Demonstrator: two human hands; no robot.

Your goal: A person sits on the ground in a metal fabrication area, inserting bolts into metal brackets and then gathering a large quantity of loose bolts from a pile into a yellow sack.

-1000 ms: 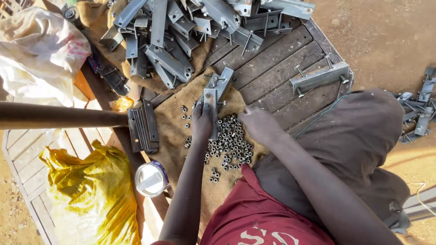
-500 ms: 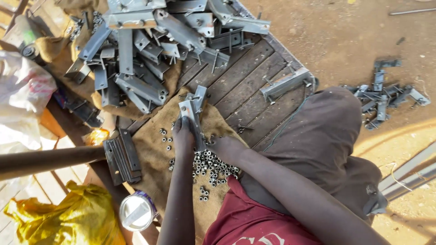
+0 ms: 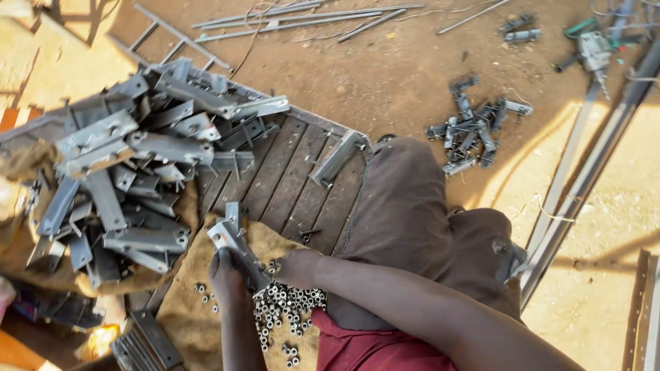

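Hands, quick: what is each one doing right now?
Left hand: closed around a grey metal bracket.
Right hand: resting at the pile of small nuts; grip cannot be told.

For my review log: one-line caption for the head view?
Left hand grips a metal bracket; right hand rests by small nuts.

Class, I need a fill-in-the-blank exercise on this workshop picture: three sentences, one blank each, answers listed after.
1. The left hand grips a grey metal ______.
2. The right hand rests at a heap of small metal nuts lying on brown ______ cloth.
3. The big pile of grey metal brackets lies on a pallet made of ______ planks.

Missing words: bracket; sacking; wooden
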